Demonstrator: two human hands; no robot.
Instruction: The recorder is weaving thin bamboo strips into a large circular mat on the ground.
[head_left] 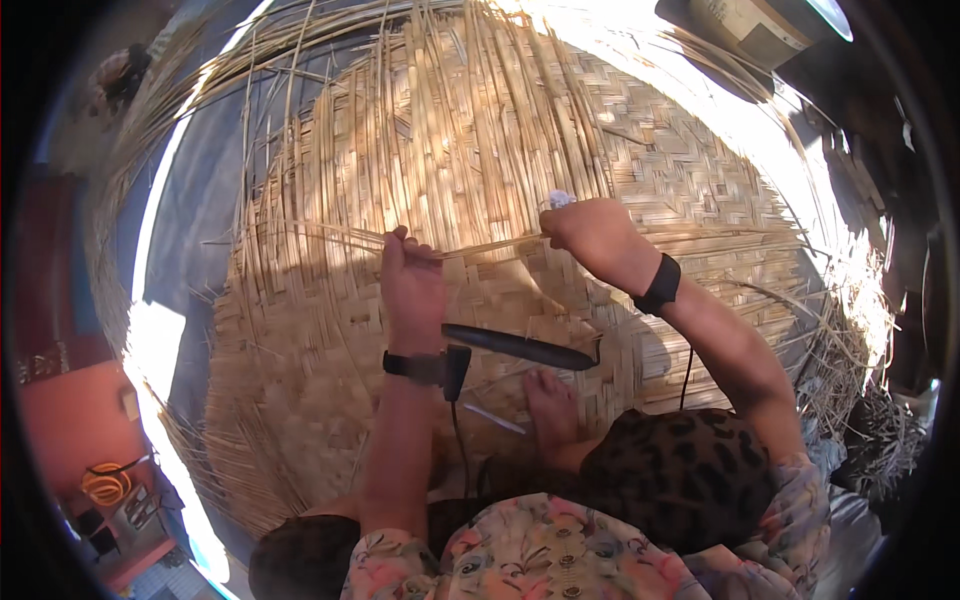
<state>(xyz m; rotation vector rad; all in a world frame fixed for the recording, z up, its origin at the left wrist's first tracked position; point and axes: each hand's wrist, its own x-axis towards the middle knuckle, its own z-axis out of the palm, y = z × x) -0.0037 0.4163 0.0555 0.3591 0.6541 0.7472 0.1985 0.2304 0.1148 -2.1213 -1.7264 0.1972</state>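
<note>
A thin split-cane strip (490, 245) runs crosswise between my two hands, over a partly woven mat (330, 370). My left hand (412, 285) is closed on the strip, fingers curled toward the mat's loose upright strips (440, 150). To its right, my right hand (600, 238) pinches the strip's other part, its fingertips partly hidden. A small whitish bit (560, 199), too small to name, shows by those fingertips. Below the hands lies a long, dark, narrow tool (520, 346); its kind is unclear. I wear a dark band on each wrist.
My bare foot (552, 405) rests on the mat beside a thin pale stick (495, 418). Loose cane strips (860, 310) pile up at the right. A cardboard box (750, 30) stands at the far right. Coiled orange cord (106, 484) lies at the left, past the mat.
</note>
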